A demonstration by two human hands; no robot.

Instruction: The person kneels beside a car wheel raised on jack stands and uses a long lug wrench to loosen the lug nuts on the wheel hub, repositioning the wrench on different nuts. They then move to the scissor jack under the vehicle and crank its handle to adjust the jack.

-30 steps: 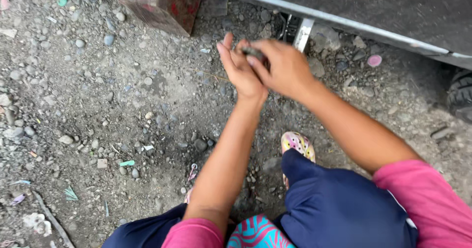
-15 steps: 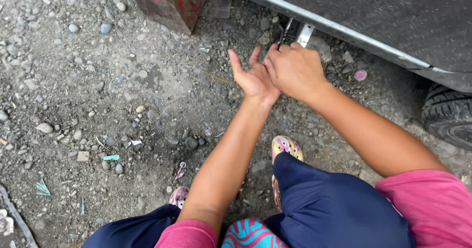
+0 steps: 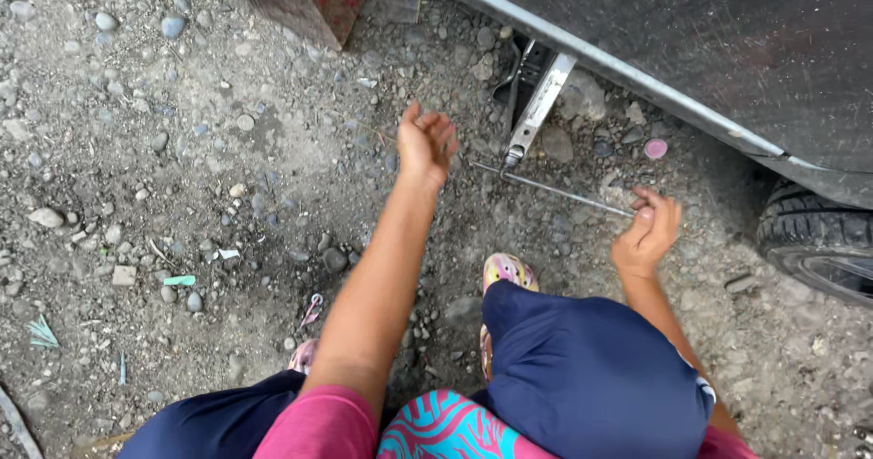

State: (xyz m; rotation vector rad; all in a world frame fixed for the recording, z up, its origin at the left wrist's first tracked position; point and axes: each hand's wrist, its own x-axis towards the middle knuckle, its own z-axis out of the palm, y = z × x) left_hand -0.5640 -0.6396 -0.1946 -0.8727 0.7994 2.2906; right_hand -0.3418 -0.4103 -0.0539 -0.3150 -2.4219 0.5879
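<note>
Gripping the crank rod (image 3: 564,191) end, right hand (image 3: 647,233) sits clenched; left hand (image 3: 426,141) hovers loosely open, apart.

Gravel (image 3: 182,150) lies open leftward; car sill (image 3: 582,54) and jack (image 3: 536,95) block ahead.

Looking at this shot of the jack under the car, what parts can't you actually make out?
Head view only:
- Jack: its top and lifting point are hidden under the car body.
- Crank rod: its far end is covered by the right hand, so the grip is unclear.
- Left hand: open, holding nothing visible.
- Tyre: cut off by the right edge.
- Red block: cut off by the top edge.
</note>
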